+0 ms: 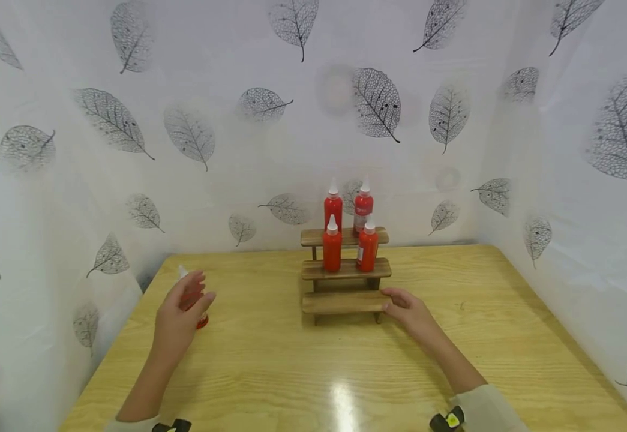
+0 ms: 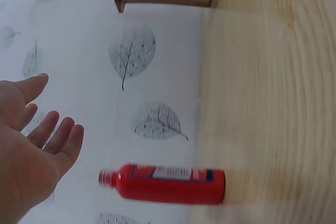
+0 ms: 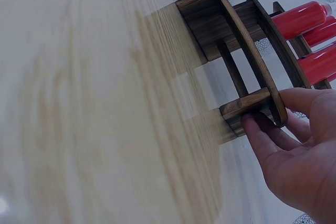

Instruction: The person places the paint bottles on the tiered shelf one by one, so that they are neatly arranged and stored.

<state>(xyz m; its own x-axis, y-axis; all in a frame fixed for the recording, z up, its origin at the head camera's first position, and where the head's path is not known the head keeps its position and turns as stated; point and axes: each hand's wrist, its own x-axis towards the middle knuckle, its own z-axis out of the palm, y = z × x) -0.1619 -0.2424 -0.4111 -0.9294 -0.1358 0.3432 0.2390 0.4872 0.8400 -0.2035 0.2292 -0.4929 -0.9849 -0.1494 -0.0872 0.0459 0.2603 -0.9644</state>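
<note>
A three-step wooden rack (image 1: 340, 303) stands toward the back of the table. Two red squeeze bottles with white pointed nozzles stand on its top step, and two more, one of them a red bottle (image 1: 332, 251), on the middle step. My right hand (image 1: 413, 315) pinches the right end of the bottom step, thumb and fingers around its edge, as the right wrist view shows. At the left, my left hand (image 1: 175, 321) is beside another upright red bottle (image 2: 170, 184), fingers loosely bent and apart from it. That hand partly hides the bottle in the head view.
The light wood table (image 1: 270, 360) reaches back to a white curtain (image 1: 227, 78) printed with dark leaves, which also hangs along both sides. The rack stands close to the back curtain.
</note>
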